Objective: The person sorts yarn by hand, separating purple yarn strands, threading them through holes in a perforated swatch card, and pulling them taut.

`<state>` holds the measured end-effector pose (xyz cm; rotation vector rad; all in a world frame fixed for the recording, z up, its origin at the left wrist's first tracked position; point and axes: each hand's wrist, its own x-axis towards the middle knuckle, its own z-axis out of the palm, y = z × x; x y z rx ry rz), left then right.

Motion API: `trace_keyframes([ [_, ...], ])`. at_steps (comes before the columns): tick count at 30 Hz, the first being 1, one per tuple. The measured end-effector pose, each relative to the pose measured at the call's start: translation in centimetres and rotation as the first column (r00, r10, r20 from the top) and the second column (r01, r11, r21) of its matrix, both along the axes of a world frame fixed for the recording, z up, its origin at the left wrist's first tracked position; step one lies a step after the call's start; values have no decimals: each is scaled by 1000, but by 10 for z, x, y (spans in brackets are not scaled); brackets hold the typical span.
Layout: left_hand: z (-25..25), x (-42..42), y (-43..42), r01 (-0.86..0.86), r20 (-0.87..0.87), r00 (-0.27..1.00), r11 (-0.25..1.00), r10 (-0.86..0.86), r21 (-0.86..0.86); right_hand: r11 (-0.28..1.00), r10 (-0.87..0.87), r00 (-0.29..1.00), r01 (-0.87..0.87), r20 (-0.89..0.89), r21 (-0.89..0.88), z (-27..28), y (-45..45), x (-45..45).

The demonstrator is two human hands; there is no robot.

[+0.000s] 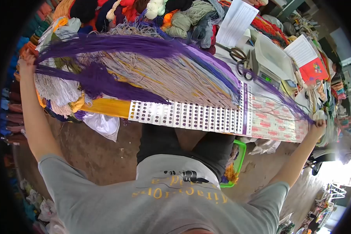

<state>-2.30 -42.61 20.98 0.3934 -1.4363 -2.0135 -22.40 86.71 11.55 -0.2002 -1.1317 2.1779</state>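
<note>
A long hank of purple yarn [117, 43] stretches across the table in loose strands. My left hand [27, 61], at the far left edge, is closed around one end of it. My right hand [319, 124], out at the far right with the arm extended, is closed on a thin bundle of purple strands. Under the yarn lies a white thread card [175, 115] with rows of punched holes, many with threads fanning up from them in beige, yellow, blue and lilac. Part of those threads is hidden under the purple yarn.
Beyond the threads lie piled yarn skeins [179, 24]. Scissors [243, 64], a digital scale [269, 80] with a clear tray [275, 56], paper sheets [236, 23] and a red booklet [312, 70] sit at the right. A green basket [240, 163] stands below the table.
</note>
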Motion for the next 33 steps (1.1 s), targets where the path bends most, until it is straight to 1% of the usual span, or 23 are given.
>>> trace_keyframes([
  [1,10,0,-2,-25,-35,999,1000,24,-13,977,-178,984,174,17,121,15,5,2],
  [2,22,0,1,-37,-86,996,999,35,-20,959,-285,955,283,81,35,38,-42,23],
  [3,35,2,12,-41,-149,988,999,37,-23,959,-283,956,281,80,36,60,-82,37],
  [5,49,5,62,39,-300,953,999,-40,-8,803,-503,864,470,-7,368,85,-139,53],
  [7,50,0,143,292,-454,854,956,-255,13,803,-284,959,243,-10,544,82,-183,59],
  [8,39,-4,191,446,-487,787,895,-379,23,754,-242,970,164,37,636,78,-240,70],
  [9,21,-9,243,575,-502,711,818,-492,14,624,-270,954,72,128,778,48,-243,66],
  [10,-3,-17,312,430,-472,843,851,-258,303,603,-157,982,13,103,798,22,-287,69],
  [11,-28,-21,366,367,-301,910,892,-285,266,301,-100,977,-151,189,942,3,-321,85],
  [12,-60,-25,396,444,-166,896,847,-412,292,378,152,935,-355,321,855,-19,-368,95],
  [13,-83,-24,427,466,25,872,843,-490,267,373,276,887,-454,371,809,-34,-414,109],
  [14,-103,-20,458,459,124,837,807,-533,370,248,310,829,-544,466,802,-44,-453,121],
  [15,-127,-17,478,495,198,769,761,-608,418,176,347,779,-600,522,780,-64,-481,126],
  [16,-146,-15,490,497,231,651,636,-723,590,116,410,675,-706,613,699,-72,-504,135],
  [18,-178,-7,510,481,245,508,508,-826,715,154,532,611,-751,586,642,-125,-536,136],
  [20,-187,-1,526,522,322,418,515,-850,680,127,510,542,-816,668,565,-134,-554,138],
  [21,-187,0,532,528,370,380,527,-848,666,117,439,652,-724,618,680,-139,-559,139],
  [23,-189,-1,539,531,432,335,546,-837,647,94,408,669,-708,621,700,-138,-561,141],
  [25,-190,-5,541,510,454,324,557,-830,655,75,364,691,-691,625,719,-138,-560,143],
  [29,-193,-17,552,535,457,335,566,-824,627,171,381,719,-673,582,720,-148,-556,142],
  [31,-193,-22,559,749,694,341,629,-634,207,173,370,722,-673,585,719,-147,-558,143],
  [32,-194,-23,564,700,669,412,685,-618,202,168,374,719,-674,586,719,-146,-558,143],
  [33,-202,-26,562,675,661,413,698,-627,240,129,370,700,-690,611,712,-144,-558,142],
])
